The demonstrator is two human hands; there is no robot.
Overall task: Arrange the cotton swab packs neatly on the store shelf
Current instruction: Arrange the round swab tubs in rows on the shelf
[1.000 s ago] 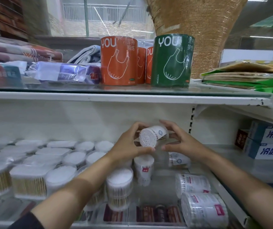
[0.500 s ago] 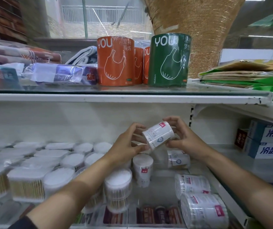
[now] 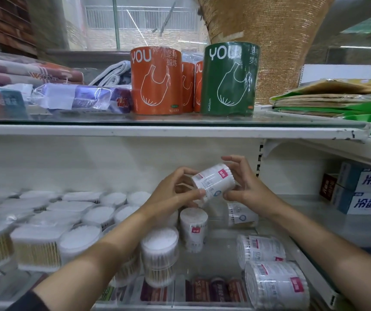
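Many cotton swab packs [image 3: 45,223] stand in rows at the left of the glass shelf [image 3: 213,254]. My left hand [image 3: 171,194] and right hand [image 3: 247,189] both pinch one tilted round pack [image 3: 212,182] above the shelf. Two packs [image 3: 267,265] lie on their sides at the right.

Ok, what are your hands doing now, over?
Both hands, left and right, holding one swab pack tilted above shelf. Three packs lying down below. Nothing blocking.
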